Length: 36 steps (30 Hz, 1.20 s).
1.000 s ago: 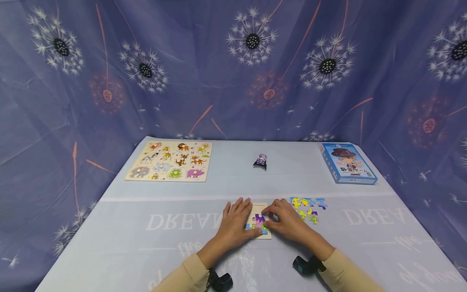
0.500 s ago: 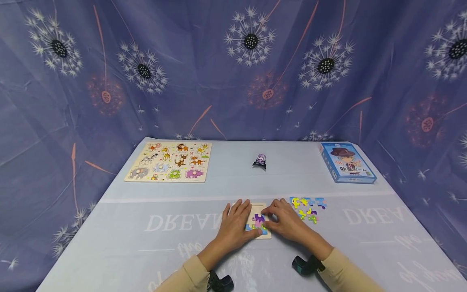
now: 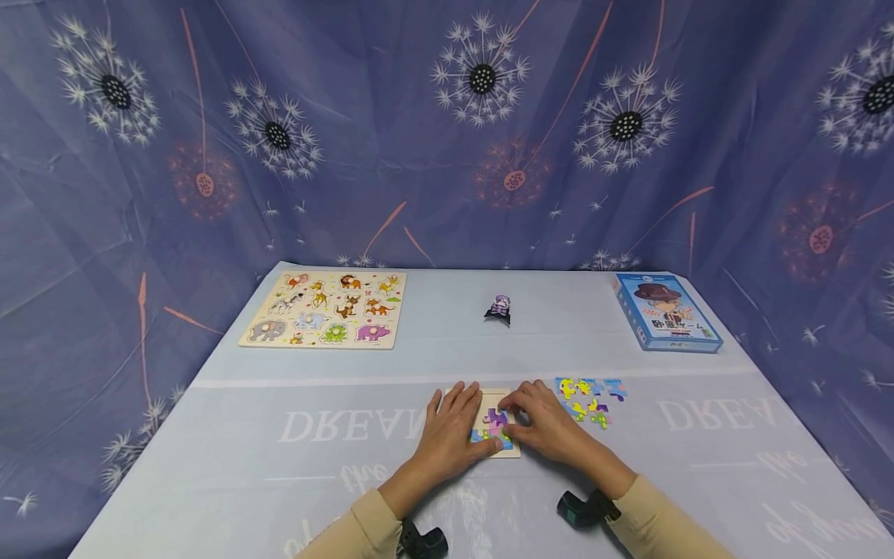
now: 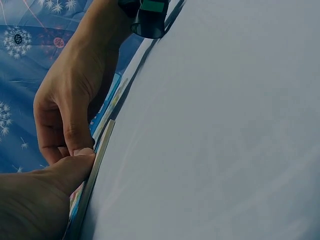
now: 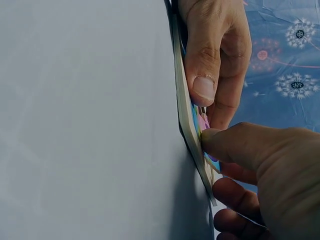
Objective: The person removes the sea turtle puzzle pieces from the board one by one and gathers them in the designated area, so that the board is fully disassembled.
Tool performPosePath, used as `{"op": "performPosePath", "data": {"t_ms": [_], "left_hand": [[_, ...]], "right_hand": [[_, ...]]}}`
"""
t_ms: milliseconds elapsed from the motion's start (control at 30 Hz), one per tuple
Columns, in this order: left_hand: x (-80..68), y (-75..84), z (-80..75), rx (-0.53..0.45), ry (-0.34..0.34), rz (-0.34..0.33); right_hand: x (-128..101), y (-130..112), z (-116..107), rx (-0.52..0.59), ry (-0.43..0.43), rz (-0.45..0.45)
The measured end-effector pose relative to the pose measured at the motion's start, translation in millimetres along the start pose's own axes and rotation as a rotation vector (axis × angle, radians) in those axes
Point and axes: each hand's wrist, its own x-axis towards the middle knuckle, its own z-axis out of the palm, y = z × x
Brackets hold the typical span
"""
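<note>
A small wooden jigsaw tray (image 3: 514, 453) lies on the table between both hands, with joined purple, pink, green and blue pieces (image 3: 497, 420) in its lower right part. My left hand (image 3: 447, 435) lies along the tray's left side, fingers extended and thumb pressing near its front edge. My right hand (image 3: 548, 423) is at the tray's right side. Its curled thumb and index finger pinch a jigsaw piece, whose blue and purple edge (image 5: 214, 164) shows in the right wrist view. The fingers hide most of this piece.
Several loose jigsaw pieces (image 3: 567, 387) lie right of the tray, just beyond my right hand. Farther back are an animal peg puzzle board (image 3: 328, 307) on the left, a small purple and black bow-like item (image 3: 499, 308), and a blue box (image 3: 667, 312) on the right.
Both hands stay in nearly the same place. My right index finger shifts very slightly at the purple piece, and a little more of the joined pieces shows.
</note>
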Motion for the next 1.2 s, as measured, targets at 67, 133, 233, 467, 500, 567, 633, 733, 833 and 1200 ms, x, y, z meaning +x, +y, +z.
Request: {"op": "performPosePath", "data": {"t_ms": [67, 133, 233, 467, 500, 567, 633, 733, 833, 1200], "left_hand": [[-0.1, -0.1, -0.2, 0.000, 0.002, 0.002], [-0.2, -0.3, -0.2, -0.003, 0.004, 0.005], [-0.5, -0.6, -0.4, -0.010, 0.005, 0.008], [-0.2, -0.6, -0.2, -0.007, 0.006, 0.008], [-0.2, -0.6, 0.0, -0.005, 0.004, 0.007], [-0.2, -0.5, 0.1, -0.005, 0.002, 0.005], [0.0, -0.6, 0.1, -0.006, 0.003, 0.005], [0.0, -0.6, -0.4, -0.015, 0.006, 0.007], [0.1, -0.5, -0.8, -0.020, 0.004, 0.005], [-0.1, -0.2, -0.4, -0.008, 0.003, -0.001]], "right_hand": [[0.2, -1.1, -0.2, 0.000, -0.005, 0.009], [0.6, -2.2, -0.4, -0.003, -0.011, 0.021], [0.9, -3.2, -0.4, -0.008, -0.026, 0.039], [1.1, -2.7, -0.1, -0.004, -0.022, 0.034], [1.3, -2.4, 0.0, -0.005, -0.022, 0.030], [1.8, -1.3, 0.1, -0.006, -0.021, 0.017], [2.9, -0.2, 0.4, -0.010, -0.019, 0.001], [4.7, 0.8, 0.3, -0.013, -0.020, -0.014], [6.2, 0.2, -0.1, -0.019, -0.028, -0.014], [5.5, -4.3, -0.3, 0.018, -0.053, 0.044]]}}
